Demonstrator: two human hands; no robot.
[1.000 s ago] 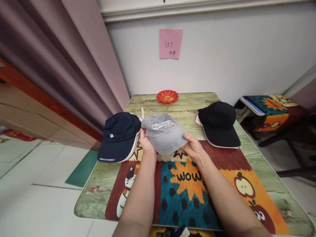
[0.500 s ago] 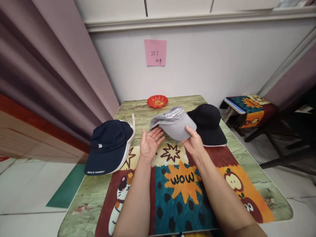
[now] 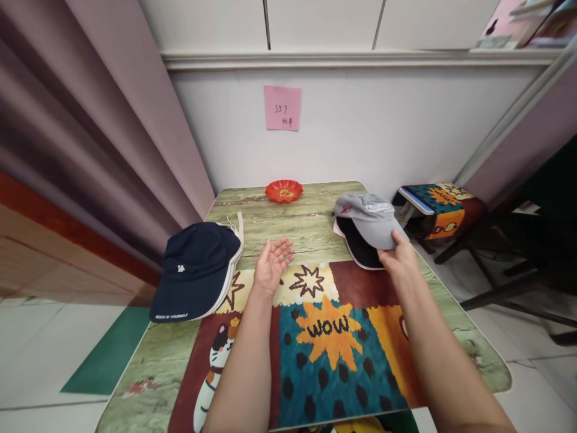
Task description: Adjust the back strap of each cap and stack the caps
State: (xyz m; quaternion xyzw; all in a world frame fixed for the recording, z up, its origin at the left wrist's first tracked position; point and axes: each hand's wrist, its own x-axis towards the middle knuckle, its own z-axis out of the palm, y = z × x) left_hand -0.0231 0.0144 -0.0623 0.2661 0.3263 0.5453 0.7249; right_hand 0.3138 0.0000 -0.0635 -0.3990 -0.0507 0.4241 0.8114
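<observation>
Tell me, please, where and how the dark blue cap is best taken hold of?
Probably by the front of its brim: the dark blue cap lies crown up, its broad brim pointing to the near side. Come from there with the left hand, thumb on top, fingers under. A pale edge shows beneath, so slip the fingers above it if only the top cap is wanted.

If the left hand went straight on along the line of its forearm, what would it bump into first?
The left hand would probably meet the red dish, across bare tabletop. Its height is unclear, though; it might pass above and reach the wall.
</observation>
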